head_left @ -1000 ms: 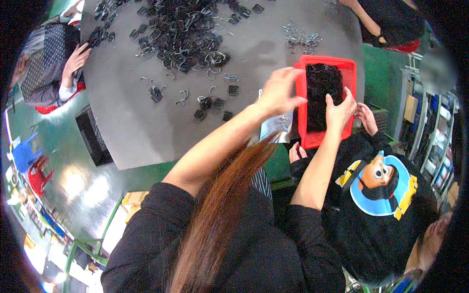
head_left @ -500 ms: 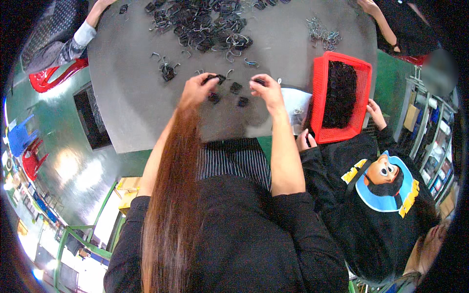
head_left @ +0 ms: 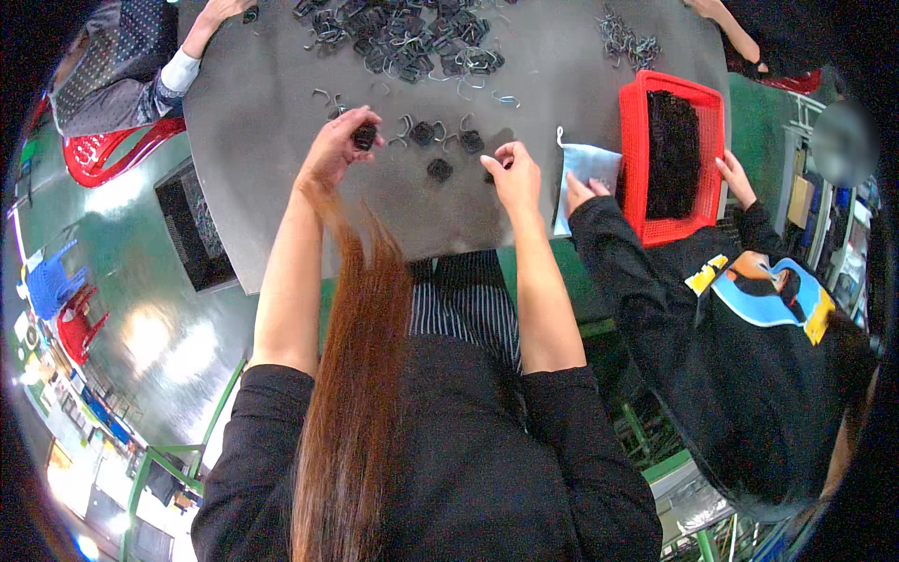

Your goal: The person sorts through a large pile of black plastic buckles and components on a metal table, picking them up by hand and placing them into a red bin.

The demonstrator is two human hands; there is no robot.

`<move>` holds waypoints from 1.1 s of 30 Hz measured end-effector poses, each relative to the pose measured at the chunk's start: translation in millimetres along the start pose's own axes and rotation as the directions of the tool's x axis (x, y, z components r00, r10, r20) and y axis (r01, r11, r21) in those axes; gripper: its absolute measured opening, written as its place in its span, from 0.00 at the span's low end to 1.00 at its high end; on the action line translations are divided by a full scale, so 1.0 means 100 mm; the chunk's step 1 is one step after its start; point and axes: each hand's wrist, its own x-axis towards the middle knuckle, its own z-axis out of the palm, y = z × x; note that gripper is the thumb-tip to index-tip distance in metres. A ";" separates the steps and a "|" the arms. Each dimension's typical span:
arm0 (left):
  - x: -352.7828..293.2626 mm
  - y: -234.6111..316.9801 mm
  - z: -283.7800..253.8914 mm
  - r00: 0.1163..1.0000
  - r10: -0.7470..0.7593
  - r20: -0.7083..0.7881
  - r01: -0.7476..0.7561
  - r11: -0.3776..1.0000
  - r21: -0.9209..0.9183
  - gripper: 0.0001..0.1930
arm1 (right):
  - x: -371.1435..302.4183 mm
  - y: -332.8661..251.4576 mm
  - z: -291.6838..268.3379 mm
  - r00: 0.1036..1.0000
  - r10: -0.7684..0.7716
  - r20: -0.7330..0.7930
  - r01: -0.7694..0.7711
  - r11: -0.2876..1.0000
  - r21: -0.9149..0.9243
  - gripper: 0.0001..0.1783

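Observation:
My left hand (head_left: 342,148) is closed around a small black square piece (head_left: 364,137), held a little above the grey table. To its right, my right hand (head_left: 517,178) has thumb and forefinger pinched together, with a dark piece (head_left: 490,175) partly showing at the fingertips. Between the hands lie three similar pieces: one black piece (head_left: 421,133), another (head_left: 471,140) and a nearer one (head_left: 438,170). Bent metal hooks (head_left: 405,128) rest beside the two farther ones; whether they are joined to them I cannot tell.
Beyond my hands spreads a heap of black pieces with hooks (head_left: 421,42). A pile of loose metal hooks (head_left: 629,39) lies far right. A red basket (head_left: 637,164) of black parts stands right, beside a co-worker's hand (head_left: 585,190) on a pale blue pouch (head_left: 592,164). Another person's hand (head_left: 223,11) reaches in far left.
My left hand has moved left, away from the small pieces, and the black piece in it shows more. The co-worker's near hand has shifted from the basket's corner onto the pale blue pouch.

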 end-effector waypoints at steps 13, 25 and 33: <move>-0.30 -0.05 0.29 0.977 0.004 0.211 -0.056 0.969 0.241 0.15 | -0.46 0.21 -0.53 0.887 -0.047 0.459 -0.400 0.419 0.815 0.09; -0.57 -0.54 1.01 0.925 0.380 0.027 -0.239 0.523 0.818 0.15 | -0.37 -0.34 0.03 0.999 -0.028 -0.033 0.017 0.956 -0.292 0.20; -1.05 -0.09 -0.47 0.989 0.071 0.129 -0.038 0.970 -0.242 0.12 | -0.29 -0.43 0.11 0.988 0.053 0.148 -0.055 0.998 0.009 0.16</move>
